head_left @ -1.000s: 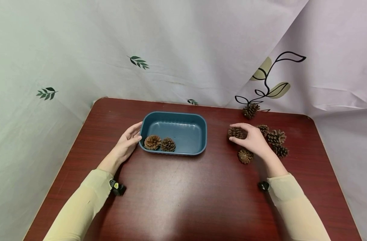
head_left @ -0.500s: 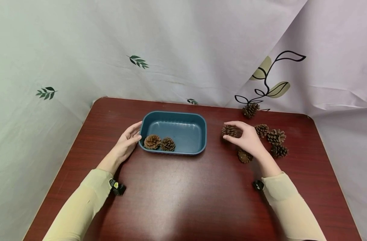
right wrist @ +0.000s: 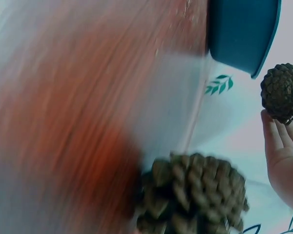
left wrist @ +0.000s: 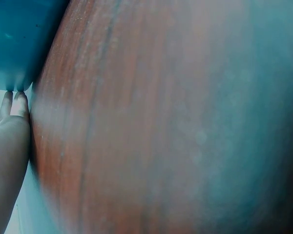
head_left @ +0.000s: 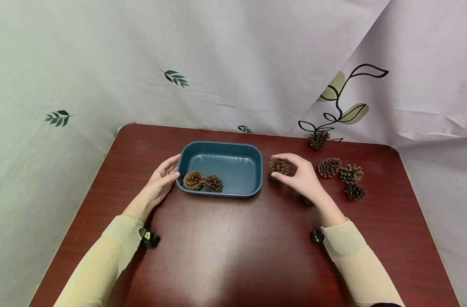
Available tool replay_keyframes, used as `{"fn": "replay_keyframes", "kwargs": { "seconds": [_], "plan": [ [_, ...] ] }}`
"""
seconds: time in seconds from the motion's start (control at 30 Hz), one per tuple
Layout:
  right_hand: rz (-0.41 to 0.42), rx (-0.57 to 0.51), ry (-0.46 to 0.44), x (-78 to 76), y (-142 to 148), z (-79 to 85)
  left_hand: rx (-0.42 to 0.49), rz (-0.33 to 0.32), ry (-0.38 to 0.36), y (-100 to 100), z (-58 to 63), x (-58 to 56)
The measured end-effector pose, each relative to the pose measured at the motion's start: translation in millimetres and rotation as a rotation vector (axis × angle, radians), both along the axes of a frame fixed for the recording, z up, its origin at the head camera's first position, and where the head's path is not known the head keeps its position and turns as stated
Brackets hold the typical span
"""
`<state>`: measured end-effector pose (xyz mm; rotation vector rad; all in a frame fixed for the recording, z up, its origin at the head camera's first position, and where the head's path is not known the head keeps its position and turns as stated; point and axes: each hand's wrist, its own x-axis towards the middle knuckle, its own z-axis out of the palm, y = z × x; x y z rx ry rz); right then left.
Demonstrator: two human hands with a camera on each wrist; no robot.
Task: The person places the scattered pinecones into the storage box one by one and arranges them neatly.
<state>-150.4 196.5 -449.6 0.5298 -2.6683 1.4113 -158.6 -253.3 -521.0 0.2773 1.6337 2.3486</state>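
Note:
My right hand (head_left: 300, 178) holds a brown pine cone (head_left: 278, 166) between thumb and fingers, just right of the blue plastic basin (head_left: 242, 194). In the right wrist view the held pine cone (right wrist: 283, 92) is raised off the table, close to the basin's rim. My left hand (head_left: 159, 183) rests against the basin's left end, thumb at the rim and fingers along the outer wall. Two pine cones, one lighter brown (head_left: 193, 181) and one darker (head_left: 213, 183), lie inside at the front left. The left wrist view shows straight fingertips (left wrist: 20, 97) touching the basin.
On the right of the dark red table (head_left: 218, 238) lie several loose pine cones, among them a long one (head_left: 329, 167) and one (head_left: 318, 140) at the back edge. Another pine cone (right wrist: 193, 195) looms near the right wrist camera. A white curtain (head_left: 233, 64) hangs behind.
My right hand has carried the pine cone leftward over the table, from beside the other cones to near the basin's right side. The left hand and basin have stayed put.

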Motion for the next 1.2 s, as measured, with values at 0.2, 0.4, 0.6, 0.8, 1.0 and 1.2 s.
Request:
{"fn": "replay_keyframes", "kwargs": {
  "seconds": [0.2, 0.4, 0.6, 0.8, 1.0, 1.2],
  "plan": [
    [0.022, -0.043, 0.032, -0.2, -17.0, -0.4, -0.003, 0.003, -0.006, 0.1, -0.2, 0.6],
    [0.055, -0.113, 0.039, -1.0, -35.3, 2.0, -0.001, 0.0, 0.0, -0.2, -0.5, 0.8],
    [0.088, -0.12, 0.018, -3.5, -52.2, 3.1, 0.014, 0.0, 0.001, -0.3, -0.5, 0.4],
    [0.11, -0.093, -0.018, -5.4, -66.2, 1.3, 0.009, -0.002, 0.006, -0.6, -0.9, 0.1],
    [0.13, -0.096, -0.048, -7.7, -75.8, -2.4, 0.004, -0.005, 0.002, -0.8, -0.5, 0.0],
    [0.167, -0.095, -0.071, -9.7, -84.3, -3.6, 0.008, -0.006, -0.001, -0.8, 0.1, 0.1]
  ]
}}
